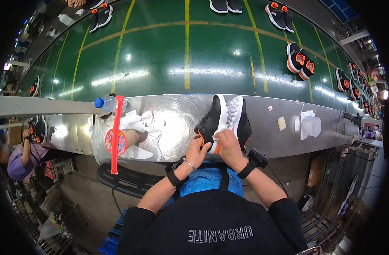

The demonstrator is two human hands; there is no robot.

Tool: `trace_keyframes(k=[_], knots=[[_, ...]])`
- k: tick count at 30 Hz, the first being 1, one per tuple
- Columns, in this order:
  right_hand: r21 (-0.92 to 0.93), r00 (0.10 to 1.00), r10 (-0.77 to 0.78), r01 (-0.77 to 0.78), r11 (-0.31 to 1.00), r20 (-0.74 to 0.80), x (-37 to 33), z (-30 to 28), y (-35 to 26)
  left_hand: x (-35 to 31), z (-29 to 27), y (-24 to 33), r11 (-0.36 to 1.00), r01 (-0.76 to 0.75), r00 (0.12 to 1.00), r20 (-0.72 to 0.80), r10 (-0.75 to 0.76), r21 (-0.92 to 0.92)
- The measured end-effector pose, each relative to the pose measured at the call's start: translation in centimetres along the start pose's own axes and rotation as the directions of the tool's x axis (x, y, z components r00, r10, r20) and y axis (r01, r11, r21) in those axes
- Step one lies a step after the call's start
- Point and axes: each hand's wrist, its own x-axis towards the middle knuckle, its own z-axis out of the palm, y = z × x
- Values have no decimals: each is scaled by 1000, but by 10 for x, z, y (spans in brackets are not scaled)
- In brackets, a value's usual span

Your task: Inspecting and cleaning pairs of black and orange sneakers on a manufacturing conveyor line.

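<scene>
A black sneaker (pixel 211 121) with a white sole and orange heel trim lies tilted on its side on the metal bench in front of me. My left hand (pixel 197 150) grips its heel end from the left, fingers wrapped against the upper. At the sole's heel edge, my right hand (pixel 229 148) is closed, its bent fingers pressed on the shoe; whether something small is between them is hidden. Beside it rests the second sneaker (pixel 243 123), also on its side, with its bumpy white sole turned toward the first one.
Left of me on the bench (pixel 177 140) are crumpled white paper (pixel 147 125), a roll of tape (pixel 118 142), a red strip (pixel 116 140) and a blue-capped bottle (pixel 107 103). Right are a yellowish block (pixel 281 123) and a white cup (pixel 311 126). Beyond, a green conveyor (pixel 160 55) carries sneaker pairs (pixel 300 61).
</scene>
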Motion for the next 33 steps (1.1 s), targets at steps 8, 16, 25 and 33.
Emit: trace_keyframes(k=[8, 16, 25, 33], knots=[[100, 899, -51, 8, 995, 434, -67, 4, -8, 1, 1, -15, 998, -39, 995, -92, 44, 48], [258, 897, 373, -312, 914, -237, 23, -68, 23, -5, -11, 6, 955, -133, 953, -232, 197, 264], [78, 925, 167, -150, 986, -340, 58, -18, 65, 18, 13, 24, 473, -656, 754, 482, 446, 588], [315, 990, 130, -106, 943, -55, 23, -21, 18, 17, 12, 12, 502, -644, 764, 467, 445, 577]])
